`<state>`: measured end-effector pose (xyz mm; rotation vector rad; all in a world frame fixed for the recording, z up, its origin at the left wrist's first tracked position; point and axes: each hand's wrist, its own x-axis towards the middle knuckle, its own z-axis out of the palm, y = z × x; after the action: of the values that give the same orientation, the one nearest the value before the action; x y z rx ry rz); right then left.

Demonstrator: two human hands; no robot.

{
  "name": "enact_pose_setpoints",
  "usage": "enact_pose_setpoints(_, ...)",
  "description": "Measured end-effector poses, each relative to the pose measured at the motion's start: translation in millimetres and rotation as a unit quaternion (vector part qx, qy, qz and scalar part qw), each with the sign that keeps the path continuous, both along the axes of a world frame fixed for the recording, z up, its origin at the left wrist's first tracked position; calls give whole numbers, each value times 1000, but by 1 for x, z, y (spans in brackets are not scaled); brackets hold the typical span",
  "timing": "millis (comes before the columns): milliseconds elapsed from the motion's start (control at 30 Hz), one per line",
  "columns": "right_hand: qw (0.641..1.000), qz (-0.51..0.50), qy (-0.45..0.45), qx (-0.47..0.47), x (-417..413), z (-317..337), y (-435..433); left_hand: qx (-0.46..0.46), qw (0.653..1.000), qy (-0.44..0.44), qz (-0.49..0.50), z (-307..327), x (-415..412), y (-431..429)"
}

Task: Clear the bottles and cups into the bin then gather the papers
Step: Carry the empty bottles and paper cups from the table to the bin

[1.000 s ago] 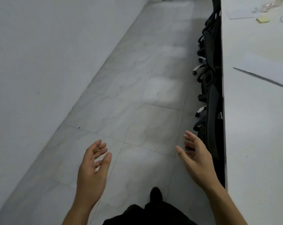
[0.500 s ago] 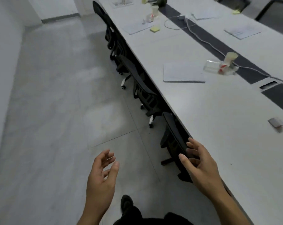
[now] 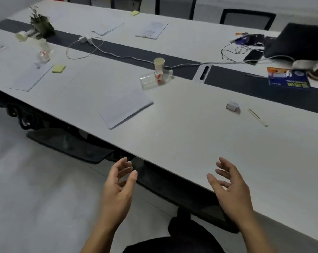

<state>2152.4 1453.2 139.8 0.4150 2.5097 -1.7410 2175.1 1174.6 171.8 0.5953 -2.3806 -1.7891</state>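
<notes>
Two hands hang empty at the near edge of the table (image 3: 182, 139): the left hand (image 3: 118, 187) over the floor just short of it, the right hand (image 3: 229, 187) over the top, both with fingers spread and loosely bent. Beyond them lies the nearest paper stack (image 3: 124, 108), flat and askew. It is probably thin and limp, so lift it at a corner or slide it to the edge. Just past it a clear bottle (image 3: 152, 81) lies on its side with a paper cup (image 3: 159, 65) upright close behind. Whether they touch cannot be told. The bottle looks empty, hence light, thin-walled and liable to roll, so grasp it round the labelled middle. The cup will likely crush, so hold its wall lightly below the rim. A white cable (image 3: 118, 53) runs just behind the cup and may snag a reach from that side. A small card (image 3: 232, 106) and a thin stick (image 3: 257, 117) lie well apart to the right, clear of the path. Farther left are a second bottle (image 3: 43, 53), a yellow note pad (image 3: 58, 68) and a second paper stack (image 3: 31, 77). A tipped cup (image 3: 22, 36) lies beside a plant (image 3: 42, 26). Across the dark centre strip lie more papers (image 3: 151, 31) and a laptop (image 3: 297, 42). No bin is in view.
</notes>
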Motion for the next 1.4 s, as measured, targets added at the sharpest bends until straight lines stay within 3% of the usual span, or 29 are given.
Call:
enact_pose_setpoints(333, 999, 26, -1, -20, -186, 3, -73, -31, 999, 1, -22, 15, -163, -63)
enact_pose_setpoints(567, 999, -1, -38, 26, -298, -42, -151, -51, 989, -53, -126, -51, -330, -136)
enact_pose_setpoints(800, 996, -43, -58, 62, -450, -83, -188, -168, 945, -27, -281, -119, -525, -149)
enact_pose_setpoints(967, 991, -77, -62, 91, -567, -119, -201, -328, 871, 3, -366, -186, -618, -134)
enact_pose_setpoints(1100, 989, -48, -32, 140, -625, -130, -214, -419, 824, 10, -381, -213, -639, -126)
enact_pose_setpoints(1267, 982, -52, -13, 180, -683, -144, -242, -392, 841, 22, -371, -217, -626, -146)
enact_pose_setpoints(1400, 977, -50, -32, 205, -714, -149, -258, -396, 835, 28, -382, -219, -603, -179)
